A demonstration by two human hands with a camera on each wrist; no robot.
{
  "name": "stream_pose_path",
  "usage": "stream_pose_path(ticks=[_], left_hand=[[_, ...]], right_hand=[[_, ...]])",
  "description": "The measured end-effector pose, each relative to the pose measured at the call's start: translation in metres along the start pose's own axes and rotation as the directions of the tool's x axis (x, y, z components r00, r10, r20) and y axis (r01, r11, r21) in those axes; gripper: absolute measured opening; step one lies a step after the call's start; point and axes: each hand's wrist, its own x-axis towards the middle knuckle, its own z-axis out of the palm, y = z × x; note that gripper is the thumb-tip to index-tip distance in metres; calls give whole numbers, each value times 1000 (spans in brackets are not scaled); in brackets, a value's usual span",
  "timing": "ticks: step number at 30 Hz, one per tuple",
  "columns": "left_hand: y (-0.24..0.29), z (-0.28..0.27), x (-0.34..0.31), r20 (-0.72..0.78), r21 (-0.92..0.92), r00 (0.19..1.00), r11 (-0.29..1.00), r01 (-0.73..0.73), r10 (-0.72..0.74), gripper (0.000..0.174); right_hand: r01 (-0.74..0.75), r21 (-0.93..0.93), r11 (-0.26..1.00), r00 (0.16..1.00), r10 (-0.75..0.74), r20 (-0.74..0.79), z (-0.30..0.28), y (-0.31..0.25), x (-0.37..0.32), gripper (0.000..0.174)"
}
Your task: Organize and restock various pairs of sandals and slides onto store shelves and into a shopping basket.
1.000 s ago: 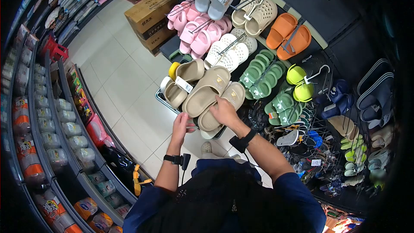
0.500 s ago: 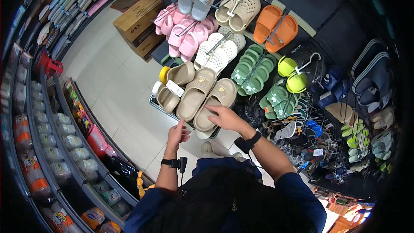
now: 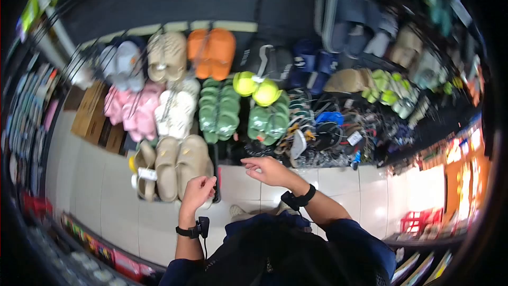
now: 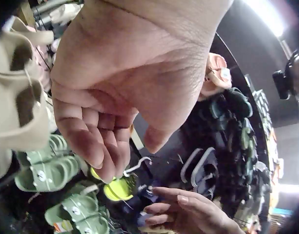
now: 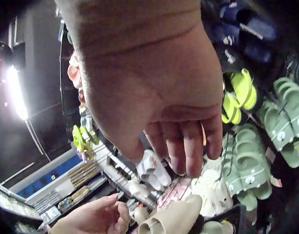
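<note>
Beige slippers (image 3: 168, 172) rest on top of a basket in the head view, beside a tan shoe with a white tag (image 3: 147, 173). Just in front of the right-hand slipper (image 3: 191, 161) is the left hand (image 3: 197, 193), its fingers loosely bent and holding nothing. Farther right, the right hand (image 3: 270, 172) hangs over the floor, fingers loosely extended and empty. Both wrist views show bare palms: the left hand (image 4: 125, 92) and the right hand (image 5: 159, 107) have relaxed, bent fingers.
Green slippers (image 3: 218, 111), white clogs (image 3: 177, 114), pink slippers (image 3: 135, 108) and orange slippers (image 3: 210, 53) hang on the rack ahead. Cardboard boxes (image 3: 91, 119) stand at left. Packaged footwear (image 3: 328, 137) fills a low bin at right. Pale floor tiles (image 3: 338, 180) lie below.
The right hand has come off the beige slippers, which now lie side by side. The head view has swung right, and the basket sits farther left in it. Both hands stay empty.
</note>
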Motion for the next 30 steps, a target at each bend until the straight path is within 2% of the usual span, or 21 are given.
stream_pose_path(ticks=[2,5,7,15,21,23,25,28,29,30], left_hand=[[28,30,11,79,-7,996,999,-41,41,32],[54,84,22,170,37,974,987,-157,148,29],[70,121,26,249,11,959,990,-140,133,24],[139,290,29,319,-52,891,945,-323,322,20],[187,408,31,350,-105,840,909,-404,414,21],[202,435,31,351,-101,792,861,-499,500,22],[214,456,32,358,-102,781,853,-511,511,21],[231,479,32,358,-136,758,833,-536,545,19],[235,484,34,361,-134,756,833,-537,546,19],[240,488,36,355,-144,748,823,-549,561,19]], right_hand=[[-39,25,999,996,41,-85,-24,3,-29,42],[-95,71,993,974,107,-201,-60,12,-78,42],[-88,69,994,956,104,-274,-84,25,-113,43],[-119,138,983,872,170,-459,-190,79,-266,42],[-167,144,975,769,220,-600,-282,107,-357,44],[-187,77,979,743,192,-641,-315,114,-373,43],[-243,-9,970,722,174,-670,-351,113,-385,43],[-195,-105,975,641,46,-766,-402,115,-386,47],[-205,-96,974,625,54,-779,-421,116,-384,47],[-220,-173,960,604,-5,-797,-438,112,-380,48]])
